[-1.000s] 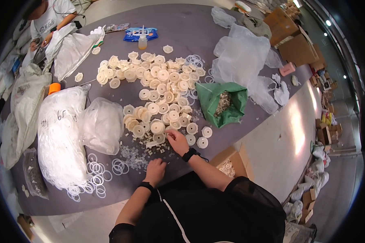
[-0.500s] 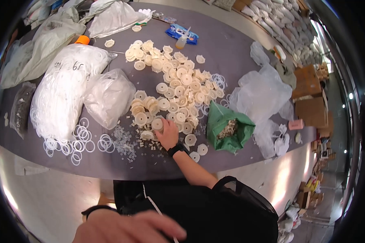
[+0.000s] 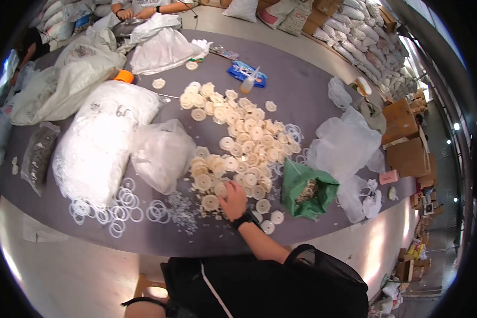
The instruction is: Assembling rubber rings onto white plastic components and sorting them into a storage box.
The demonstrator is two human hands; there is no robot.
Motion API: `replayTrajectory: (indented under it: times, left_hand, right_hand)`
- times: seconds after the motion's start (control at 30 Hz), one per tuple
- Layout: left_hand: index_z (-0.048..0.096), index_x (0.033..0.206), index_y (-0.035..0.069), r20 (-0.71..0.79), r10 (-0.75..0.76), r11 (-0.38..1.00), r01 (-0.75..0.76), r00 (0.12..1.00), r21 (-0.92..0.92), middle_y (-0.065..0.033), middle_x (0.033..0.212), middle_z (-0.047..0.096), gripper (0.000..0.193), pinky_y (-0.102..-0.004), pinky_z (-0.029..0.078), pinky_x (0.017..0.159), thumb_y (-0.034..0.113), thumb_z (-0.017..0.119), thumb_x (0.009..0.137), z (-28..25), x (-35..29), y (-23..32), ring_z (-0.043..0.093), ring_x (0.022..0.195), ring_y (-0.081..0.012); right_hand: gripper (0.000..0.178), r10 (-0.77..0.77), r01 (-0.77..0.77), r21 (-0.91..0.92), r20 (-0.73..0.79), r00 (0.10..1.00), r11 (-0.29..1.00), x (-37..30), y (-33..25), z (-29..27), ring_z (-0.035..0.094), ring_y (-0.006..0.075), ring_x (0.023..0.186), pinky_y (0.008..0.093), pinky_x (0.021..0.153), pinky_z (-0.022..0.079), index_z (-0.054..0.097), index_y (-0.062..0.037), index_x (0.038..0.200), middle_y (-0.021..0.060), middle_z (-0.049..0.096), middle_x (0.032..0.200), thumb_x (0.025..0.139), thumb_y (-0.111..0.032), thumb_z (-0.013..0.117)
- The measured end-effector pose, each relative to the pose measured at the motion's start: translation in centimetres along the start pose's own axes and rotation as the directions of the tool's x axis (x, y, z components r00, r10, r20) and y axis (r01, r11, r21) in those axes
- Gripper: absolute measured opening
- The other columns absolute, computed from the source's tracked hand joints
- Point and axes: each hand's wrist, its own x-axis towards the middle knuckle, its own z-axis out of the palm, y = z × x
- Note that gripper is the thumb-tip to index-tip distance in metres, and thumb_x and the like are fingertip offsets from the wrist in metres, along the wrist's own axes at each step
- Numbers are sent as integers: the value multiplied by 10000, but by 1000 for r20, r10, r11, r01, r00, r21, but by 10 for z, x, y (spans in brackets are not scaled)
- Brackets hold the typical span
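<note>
My right hand reaches over the table's near side, with fingers closed at the edge of a cream round plastic cap. Just left of it lies another cream cap, beside small beige pieces. The large pile of cream caps spreads beyond my hand. To the left, small clear rings lie scattered, with larger white rings farther over. My left hand is out of the picture; only some skin and a black band show at the lower edge.
A green bag of small pieces stands right of the pile, near clear plastic bags. On the left lie a big white bag and a smaller clear bag. A small bottle stands far back. Another person's hands are behind the table.
The view has tilted upward, bringing another person's hands into sight. My left hand has dropped out at the lower edge. My right hand stays among the caps.
</note>
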Motion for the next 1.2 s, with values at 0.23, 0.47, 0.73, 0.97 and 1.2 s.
replayTrajectory:
  times: [0.23, 0.47, 0.73, 0.97, 1.2]
  left_hand:
    - [534, 924, 8, -989, 136, 227, 970, 53, 83, -39, 803, 551, 166, -231, 415, 643, 17, 524, 759, -84, -198, -23, 503, 686, -100]
    - [522, 908, 14, -820, 536, -451, 889, 201, -77, -106, 857, 486, 195, -287, 415, 636, 24, 543, 713, -113, -299, -22, 505, 727, -225]
    - [515, 748, 15, -854, 516, -389, 907, 66, -164, -69, 714, 511, 117, -280, 409, 567, 30, 604, 673, -110, -318, -11, 502, 607, -178]
    - [576, 810, -17, -886, 457, -53, 991, -84, -121, -32, 677, 570, 105, -205, 408, 526, 19, 602, 715, -89, -292, -14, 515, 560, -94]
    - [571, 825, 5, -973, 43, 569, 806, -228, -164, -58, 705, 589, 98, -210, 460, 536, 30, 595, 733, -93, -191, -92, 565, 593, -115]
  right_hand:
    - [390, 81, -80, 69, -19, 996, 994, 2, 3, 0, 485, 313, 819, 391, 704, 395, 511, -32, 992, 149, 502, 863, 636, -133, 635]
    - [211, 585, -459, 801, 173, 792, 385, 2, 0, 1, 518, 82, 656, 230, 568, 429, 519, -22, 907, 22, 562, 793, 780, -184, 565]
    - [202, 360, -590, 774, 631, 687, -231, -24, -8, -33, 553, 86, 710, 219, 588, 442, 507, -69, 975, 7, 580, 871, 833, -208, 473]
    - [203, 297, -675, 669, 743, 600, -311, -30, -8, -34, 556, 102, 733, 249, 617, 460, 508, -70, 964, 11, 579, 846, 849, -223, 439]
    - [197, 204, -703, 657, 753, 625, -272, -39, 3, -28, 550, 107, 772, 264, 651, 468, 506, -69, 978, 16, 565, 874, 843, -204, 457]
